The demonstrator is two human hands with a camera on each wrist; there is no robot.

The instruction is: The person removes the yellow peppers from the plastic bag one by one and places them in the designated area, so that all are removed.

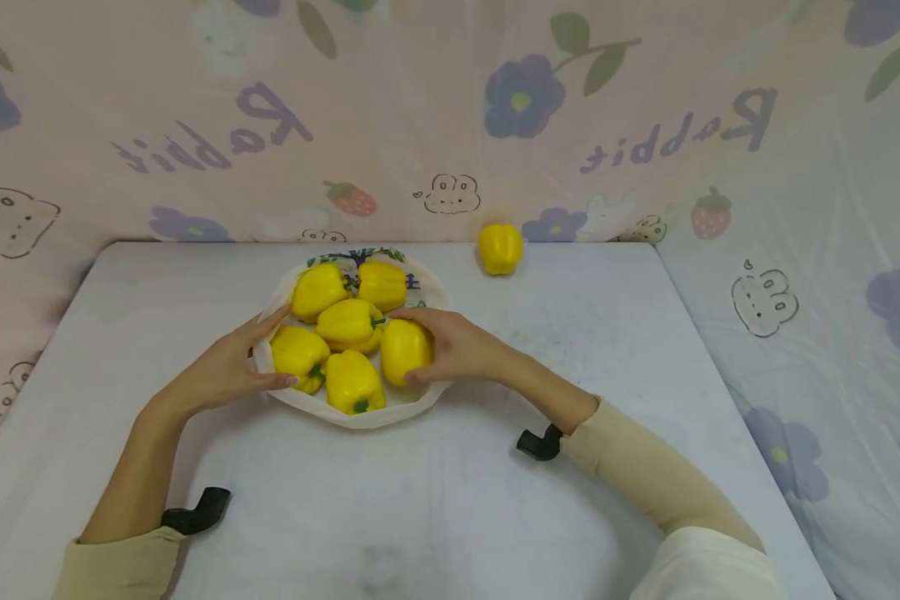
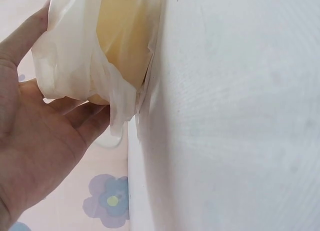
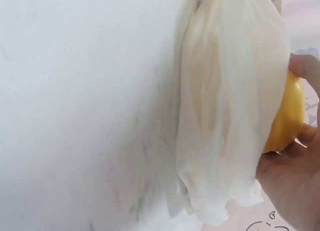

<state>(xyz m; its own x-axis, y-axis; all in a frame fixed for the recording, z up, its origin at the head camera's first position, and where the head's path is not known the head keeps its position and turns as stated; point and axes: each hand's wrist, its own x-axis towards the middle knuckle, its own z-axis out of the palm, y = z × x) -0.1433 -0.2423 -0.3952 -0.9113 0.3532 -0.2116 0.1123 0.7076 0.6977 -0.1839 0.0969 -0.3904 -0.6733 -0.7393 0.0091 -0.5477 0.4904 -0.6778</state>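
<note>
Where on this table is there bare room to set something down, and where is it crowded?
Free: the table's right half, between the right hand and the right edge below the lone pepper; the near strip between both forearms; the far left corner. Crowded: the white bag, filled by six peppers, with the left hand on its rim.

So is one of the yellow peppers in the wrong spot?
One is. A lone yellow pepper sits by itself at the table's far edge, apart from the six gathered in the white bag that the left hand and right hand hold.
</note>
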